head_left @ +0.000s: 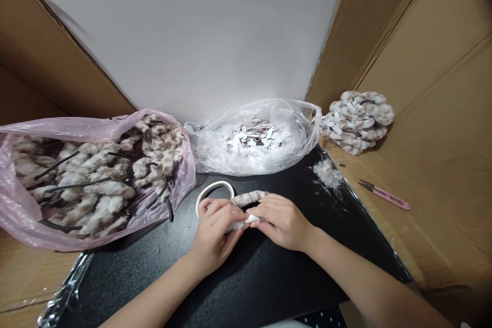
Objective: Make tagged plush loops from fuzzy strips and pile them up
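A fluffy white-and-brown strip (249, 198) is bent into a loop between my two hands, above the black table. My left hand (217, 230) has its fingers closed on the strip's left side. Pinched from the right by my right hand (282, 220) is the same strip, near a small white piece (252, 219) where the fingertips of both hands almost meet. Part of the strip is hidden under my fingers. A roll of cream tape (209, 187) lies just behind my left hand, partly covered by it.
On the left, a pink plastic bag (190, 164) holds fluffy strips with black cords. A clear bag (295, 156) of white tags sits at the back. Rightward are a fluffy bundle (357, 120), a fluff clump (328, 174) and pink snips (390, 198). Cardboard walls (434, 87) flank the table (154, 277).
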`<action>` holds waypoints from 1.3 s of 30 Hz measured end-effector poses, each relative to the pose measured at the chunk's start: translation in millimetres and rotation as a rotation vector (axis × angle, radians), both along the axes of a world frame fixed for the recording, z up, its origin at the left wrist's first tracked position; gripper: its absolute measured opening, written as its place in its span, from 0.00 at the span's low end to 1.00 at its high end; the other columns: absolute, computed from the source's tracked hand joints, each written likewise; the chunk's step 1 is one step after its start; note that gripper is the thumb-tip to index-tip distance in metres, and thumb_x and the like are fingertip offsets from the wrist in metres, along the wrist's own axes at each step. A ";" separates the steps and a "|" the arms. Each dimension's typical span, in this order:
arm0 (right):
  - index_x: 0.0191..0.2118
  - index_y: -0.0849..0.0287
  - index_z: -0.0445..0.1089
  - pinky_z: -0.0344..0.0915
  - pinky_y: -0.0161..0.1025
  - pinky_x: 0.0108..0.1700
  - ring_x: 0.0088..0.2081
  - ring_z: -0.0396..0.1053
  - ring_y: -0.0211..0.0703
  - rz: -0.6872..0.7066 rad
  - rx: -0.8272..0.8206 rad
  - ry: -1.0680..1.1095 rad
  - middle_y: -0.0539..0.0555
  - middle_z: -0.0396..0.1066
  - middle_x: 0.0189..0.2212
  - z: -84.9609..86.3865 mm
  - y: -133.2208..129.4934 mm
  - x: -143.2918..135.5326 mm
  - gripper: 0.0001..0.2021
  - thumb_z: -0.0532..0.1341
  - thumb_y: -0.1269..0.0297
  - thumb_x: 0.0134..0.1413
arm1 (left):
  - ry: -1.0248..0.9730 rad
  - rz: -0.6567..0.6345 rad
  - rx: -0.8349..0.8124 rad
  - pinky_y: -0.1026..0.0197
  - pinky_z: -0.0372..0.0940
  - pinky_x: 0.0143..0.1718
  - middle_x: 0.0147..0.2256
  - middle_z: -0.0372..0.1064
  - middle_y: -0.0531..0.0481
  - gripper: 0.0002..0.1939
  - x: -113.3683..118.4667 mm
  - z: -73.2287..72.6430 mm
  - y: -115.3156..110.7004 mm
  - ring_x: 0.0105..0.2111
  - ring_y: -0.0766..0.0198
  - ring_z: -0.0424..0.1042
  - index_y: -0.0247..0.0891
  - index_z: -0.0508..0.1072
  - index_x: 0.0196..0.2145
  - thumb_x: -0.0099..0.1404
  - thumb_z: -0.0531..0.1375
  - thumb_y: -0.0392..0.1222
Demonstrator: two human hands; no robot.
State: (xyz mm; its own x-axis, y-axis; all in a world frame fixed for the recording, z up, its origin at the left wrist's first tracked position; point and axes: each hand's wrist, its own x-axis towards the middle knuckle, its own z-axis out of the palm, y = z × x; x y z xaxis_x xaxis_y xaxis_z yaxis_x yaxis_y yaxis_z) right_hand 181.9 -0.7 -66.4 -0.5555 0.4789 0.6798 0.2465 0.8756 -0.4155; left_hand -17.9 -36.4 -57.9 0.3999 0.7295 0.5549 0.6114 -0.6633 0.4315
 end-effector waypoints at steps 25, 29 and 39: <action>0.36 0.57 0.71 0.63 0.43 0.47 0.29 0.72 0.37 -0.034 -0.052 0.088 0.49 0.76 0.27 3.7 -1.9 -1.6 0.02 0.62 0.65 0.58 | -0.144 -0.011 -0.318 0.52 0.55 0.47 0.31 0.71 0.49 0.05 4.3 10.4 1.4 0.37 0.58 0.68 0.39 0.73 0.33 0.64 0.57 0.38; 0.33 0.57 0.70 0.62 0.43 0.48 0.28 0.72 0.35 -0.027 -0.041 0.102 0.48 0.76 0.26 4.3 -1.7 -1.2 0.04 0.60 0.68 0.59 | -0.236 -0.035 -0.418 0.52 0.57 0.46 0.32 0.71 0.48 0.07 2.8 9.5 1.6 0.38 0.58 0.68 0.39 0.73 0.33 0.65 0.55 0.39; 0.33 0.57 0.70 0.61 0.42 0.48 0.28 0.72 0.34 -0.034 0.020 0.078 0.48 0.76 0.25 4.0 -2.0 -2.9 0.04 0.60 0.69 0.59 | -0.367 -0.061 -0.604 0.55 0.61 0.41 0.29 0.70 0.48 0.06 3.7 4.3 4.6 0.35 0.59 0.67 0.38 0.70 0.27 0.62 0.60 0.40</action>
State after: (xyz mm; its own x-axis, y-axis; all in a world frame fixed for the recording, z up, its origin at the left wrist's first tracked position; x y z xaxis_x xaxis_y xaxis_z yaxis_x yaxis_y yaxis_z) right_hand 179.0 -2.7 -62.3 -0.4843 0.4828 0.7296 0.2439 0.8754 -0.4174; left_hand -14.2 -31.8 -53.6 0.3145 0.9344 0.1671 0.3253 -0.2715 0.9058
